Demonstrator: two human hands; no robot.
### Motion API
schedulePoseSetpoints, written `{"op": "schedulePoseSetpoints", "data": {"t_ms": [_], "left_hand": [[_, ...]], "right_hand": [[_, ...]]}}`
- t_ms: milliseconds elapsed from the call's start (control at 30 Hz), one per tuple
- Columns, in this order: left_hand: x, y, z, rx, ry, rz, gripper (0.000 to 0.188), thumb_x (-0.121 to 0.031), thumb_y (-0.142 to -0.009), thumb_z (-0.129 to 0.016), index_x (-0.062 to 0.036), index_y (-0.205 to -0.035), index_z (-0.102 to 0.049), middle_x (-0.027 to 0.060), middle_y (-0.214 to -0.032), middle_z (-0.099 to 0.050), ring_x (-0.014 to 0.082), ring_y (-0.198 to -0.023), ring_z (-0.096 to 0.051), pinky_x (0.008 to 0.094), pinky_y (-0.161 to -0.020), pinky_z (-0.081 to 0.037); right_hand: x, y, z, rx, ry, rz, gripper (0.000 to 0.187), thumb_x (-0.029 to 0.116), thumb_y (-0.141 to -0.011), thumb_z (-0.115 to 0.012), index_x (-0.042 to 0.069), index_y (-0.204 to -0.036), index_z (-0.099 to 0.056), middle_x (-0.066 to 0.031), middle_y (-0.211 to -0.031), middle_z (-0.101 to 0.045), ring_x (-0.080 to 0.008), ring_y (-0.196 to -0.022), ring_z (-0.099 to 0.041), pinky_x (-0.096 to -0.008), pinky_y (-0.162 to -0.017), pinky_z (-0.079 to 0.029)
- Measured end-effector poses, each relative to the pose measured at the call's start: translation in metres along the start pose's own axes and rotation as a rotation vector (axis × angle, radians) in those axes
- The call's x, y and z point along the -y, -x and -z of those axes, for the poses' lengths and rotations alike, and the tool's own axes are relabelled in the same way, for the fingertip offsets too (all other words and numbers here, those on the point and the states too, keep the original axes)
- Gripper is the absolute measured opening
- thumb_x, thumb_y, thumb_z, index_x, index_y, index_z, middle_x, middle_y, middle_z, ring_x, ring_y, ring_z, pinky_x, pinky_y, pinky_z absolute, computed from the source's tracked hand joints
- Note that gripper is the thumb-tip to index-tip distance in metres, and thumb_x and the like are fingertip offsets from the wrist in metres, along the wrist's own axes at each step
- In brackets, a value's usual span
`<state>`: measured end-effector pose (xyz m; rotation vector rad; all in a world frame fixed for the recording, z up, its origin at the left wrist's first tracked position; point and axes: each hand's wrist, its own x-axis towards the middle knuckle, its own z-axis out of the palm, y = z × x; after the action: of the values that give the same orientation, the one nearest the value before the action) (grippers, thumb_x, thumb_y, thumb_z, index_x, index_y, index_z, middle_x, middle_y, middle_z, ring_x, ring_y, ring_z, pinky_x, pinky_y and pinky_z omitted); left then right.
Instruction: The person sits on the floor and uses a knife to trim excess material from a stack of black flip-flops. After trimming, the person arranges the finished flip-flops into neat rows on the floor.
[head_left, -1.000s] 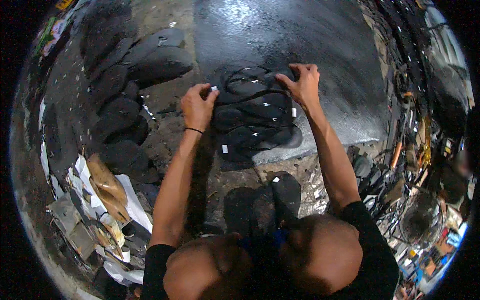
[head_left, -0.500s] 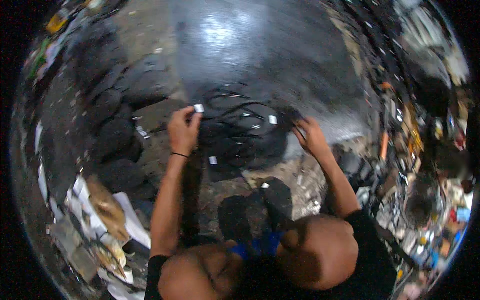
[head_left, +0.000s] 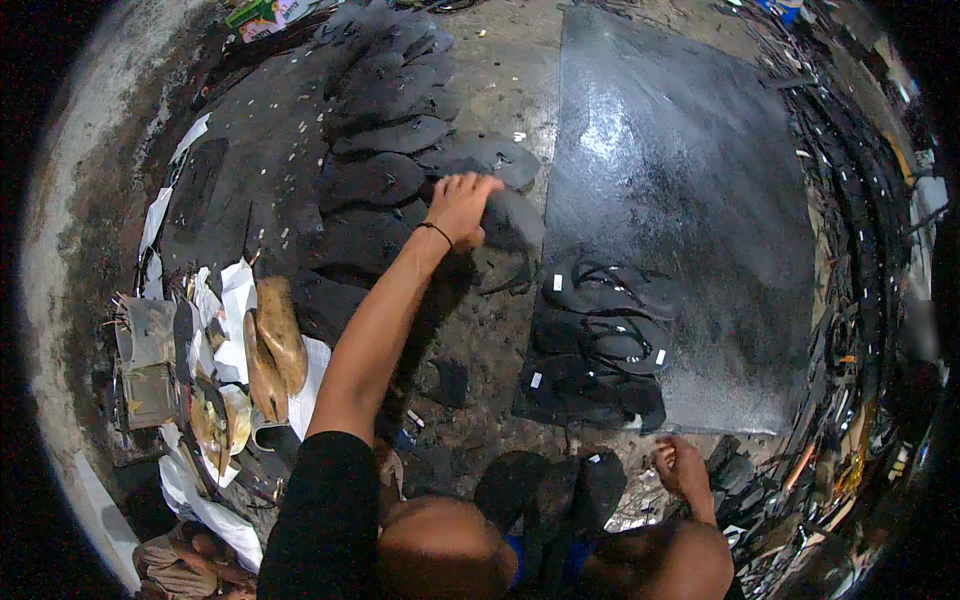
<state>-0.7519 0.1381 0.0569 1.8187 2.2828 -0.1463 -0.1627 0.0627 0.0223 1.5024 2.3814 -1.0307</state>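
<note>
Floor (head_left: 500, 90): rough, grey, littered with scraps. Person sits low on it, knees at the lower edge of the view.

Dark glossy sheet (head_left: 690, 180): the biggest item, lying flat on the floor ahead and to the right, shiny in the middle.

Spread of black sole blanks (head_left: 390, 150): laid overlapping on the floor to the left of the sheet, running from the far edge toward the person.

Stack of black flip-flops (head_left: 605, 340): sits on the near left corner of the sheet, straps up, small white tags showing on several.

Heap of black straps (head_left: 870, 290): piled along the right side of the sheet.

Paper scraps and tan shoe lasts (head_left: 270, 345): cluttered on the floor at the person's left.

Left hand (head_left: 462, 205): arm stretched forward, thin dark band at the wrist. Grip is closed on a black sole (head_left: 512, 222), which sits at the near right edge of the spread, just left of the sheet.

Right hand (head_left: 682, 468): low by the right knee, near the sheet's near edge, fingers curled; cannot tell whether it grips anything.
</note>
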Motion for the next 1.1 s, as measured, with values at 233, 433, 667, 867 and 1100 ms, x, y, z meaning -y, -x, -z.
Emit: {"op": "schedulePoseSetpoints", "data": {"t_ms": [233, 433, 667, 867, 1100], "left_hand": [[0.016, -0.035, -0.003, -0.399, -0.115, 0.058, 0.056, -0.022, -0.076, -0.071, -0.0110, -0.129, -0.055, 0.0153, -0.127, -0.057, 0.0368, -0.126, -0.049, 0.0476, -0.105, -0.038], [0.055, -0.064, -0.014, -0.462, -0.186, -0.137, 0.036, -0.011, -0.091, -0.047, -0.0127, -0.125, -0.058, 0.0133, -0.129, -0.061, 0.0321, -0.116, -0.059, 0.0431, -0.092, -0.051], [0.057, -0.037, -0.013, -0.483, 0.010, 0.019, 0.056, -0.010, -0.073, -0.071, -0.0137, -0.127, -0.054, 0.0103, -0.125, -0.058, 0.0330, -0.122, -0.048, 0.0510, -0.096, -0.042], [0.054, -0.053, 0.036, -0.339, -0.109, 0.084, 0.074, -0.026, -0.072, -0.075, -0.0117, -0.139, -0.046, 0.0117, -0.133, -0.051, 0.0309, -0.124, -0.045, 0.0486, -0.106, -0.033], [-0.055, -0.011, 0.076, 0.133, 0.893, -0.513, 0.046, -0.029, -0.087, -0.067, 0.0023, -0.120, -0.064, 0.0143, -0.108, -0.067, 0.0245, -0.099, -0.063, 0.0349, -0.088, -0.048]], "right_hand": [[0.128, -0.107, 0.082, -0.188, -0.065, 0.293, 0.028, 0.013, -0.087, -0.065, 0.006, -0.114, -0.060, -0.0176, -0.106, -0.064, -0.0344, -0.087, -0.065, -0.0428, -0.074, -0.053], [0.207, -0.205, 0.108, -0.266, 0.029, 0.574, 0.043, 0.004, -0.084, -0.067, 0.007, -0.124, -0.052, -0.0174, -0.117, -0.054, -0.0368, -0.107, -0.058, -0.0431, -0.088, -0.049], [0.246, -0.275, 0.103, -0.383, -0.094, 0.725, 0.057, 0.004, -0.084, -0.067, 0.004, -0.135, -0.042, -0.0216, -0.132, -0.046, -0.0420, -0.122, -0.047, -0.0440, -0.106, -0.041], [0.228, -0.278, 0.103, -0.344, -0.151, 0.650, 0.061, 0.005, -0.085, -0.068, 0.003, -0.138, -0.039, -0.0202, -0.132, -0.045, -0.0359, -0.124, -0.048, -0.0429, -0.105, -0.043], [0.203, -0.264, 0.138, -0.356, -0.771, 0.450, 0.056, 0.019, -0.087, -0.075, 0.005, -0.133, -0.046, -0.0158, -0.128, -0.053, -0.0239, -0.118, -0.051, -0.0380, -0.095, -0.048]]}}
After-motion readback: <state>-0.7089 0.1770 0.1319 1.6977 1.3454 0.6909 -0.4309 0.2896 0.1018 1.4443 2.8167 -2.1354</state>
